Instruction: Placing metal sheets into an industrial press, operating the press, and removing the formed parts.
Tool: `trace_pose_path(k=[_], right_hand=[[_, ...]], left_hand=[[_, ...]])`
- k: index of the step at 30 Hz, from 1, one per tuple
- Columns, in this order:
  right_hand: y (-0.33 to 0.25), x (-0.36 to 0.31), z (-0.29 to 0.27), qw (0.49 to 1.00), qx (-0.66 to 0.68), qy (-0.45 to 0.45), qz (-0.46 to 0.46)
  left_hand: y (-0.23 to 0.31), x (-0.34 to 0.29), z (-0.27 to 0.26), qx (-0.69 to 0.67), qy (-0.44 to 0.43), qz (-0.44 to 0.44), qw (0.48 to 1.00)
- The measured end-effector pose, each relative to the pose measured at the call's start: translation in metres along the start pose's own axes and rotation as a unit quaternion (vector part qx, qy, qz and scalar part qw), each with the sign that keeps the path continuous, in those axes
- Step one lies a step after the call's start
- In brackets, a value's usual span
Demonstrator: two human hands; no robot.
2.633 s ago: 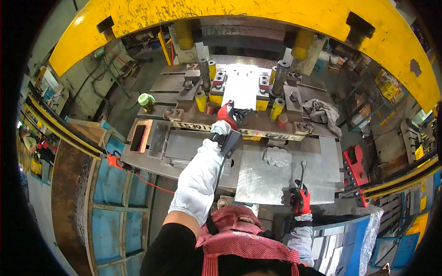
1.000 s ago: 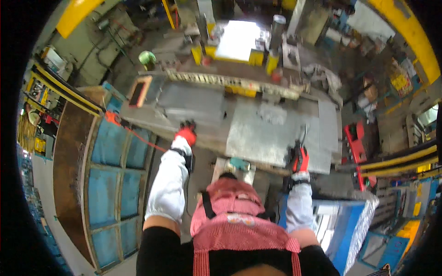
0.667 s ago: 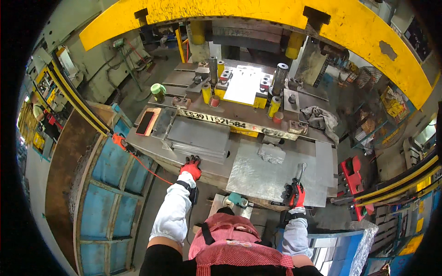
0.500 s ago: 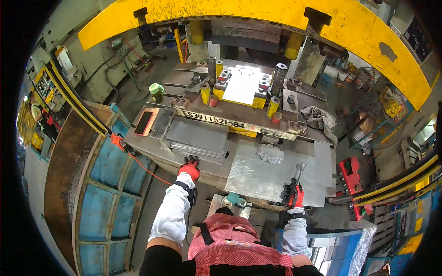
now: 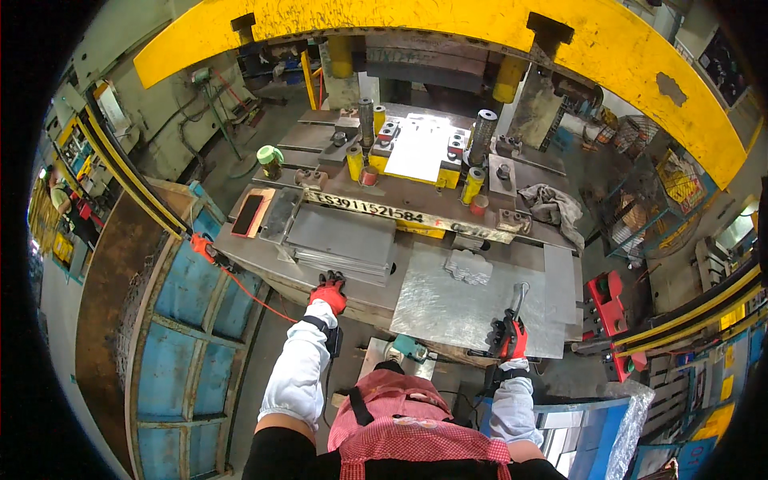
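My left hand (image 5: 329, 294), in a red and black glove, rests at the bench's front edge just below a stack of flat grey metal sheets (image 5: 340, 236). Its fingers are spread, holding nothing. My right hand (image 5: 510, 338), gloved alike, is closed around a tool with a slim, shiny metal end (image 5: 522, 298); its exact kind is unclear. That hand is over the front right of a large bright metal plate (image 5: 436, 308). Several small scalloped metal pieces (image 5: 468, 267) lie on the plate. Farther back, a white-looking flat sheet (image 5: 414, 152) sits in the press die.
A yellow press beam (image 5: 448, 18) arches overhead. Yellow and dark posts (image 5: 484, 132) flank the die. A phone-like dark slab (image 5: 250, 214), a green-capped bottle (image 5: 270, 160) and a grey rag (image 5: 552, 210) lie around the bench. A blue-panelled bin (image 5: 180, 344) stands left; another person (image 5: 68, 204) is far left.
My hands stay in nearly the same places, and the sheets and pieces have not moved. The view shifts very slightly. The person at far left has changed posture a little.
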State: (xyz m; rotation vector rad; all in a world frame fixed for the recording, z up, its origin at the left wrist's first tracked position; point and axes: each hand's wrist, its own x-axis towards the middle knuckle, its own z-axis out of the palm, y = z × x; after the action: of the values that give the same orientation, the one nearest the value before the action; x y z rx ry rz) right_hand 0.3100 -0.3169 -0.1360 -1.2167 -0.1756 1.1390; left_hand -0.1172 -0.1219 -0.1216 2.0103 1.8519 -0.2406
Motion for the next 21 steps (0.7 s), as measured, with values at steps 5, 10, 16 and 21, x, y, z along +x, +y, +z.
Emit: trace_pose_path(k=[5, 10, 16, 21], right_hand=[[-0.007, -0.012, 0.016, 0.999, 0.016, -0.031, 0.007], [-0.001, -0.001, -0.002, 1.000, 0.011, -0.024, 0.011], [0.002, 0.003, -0.005, 0.999, 0.026, -0.033, 0.013], [0.005, 0.007, -0.009, 0.999, 0.024, -0.032, 0.014]], left_hand=[[-0.016, 0.006, 0.009, -0.015, 0.011, 0.014, 1.000], [-0.004, 0.000, 0.003, -0.020, 0.016, 0.022, 0.999], [-0.004, -0.008, 0.002, -0.003, 0.041, 0.015, 0.999], [-0.003, -0.008, 0.005, -0.004, 0.049, 0.010, 0.999]])
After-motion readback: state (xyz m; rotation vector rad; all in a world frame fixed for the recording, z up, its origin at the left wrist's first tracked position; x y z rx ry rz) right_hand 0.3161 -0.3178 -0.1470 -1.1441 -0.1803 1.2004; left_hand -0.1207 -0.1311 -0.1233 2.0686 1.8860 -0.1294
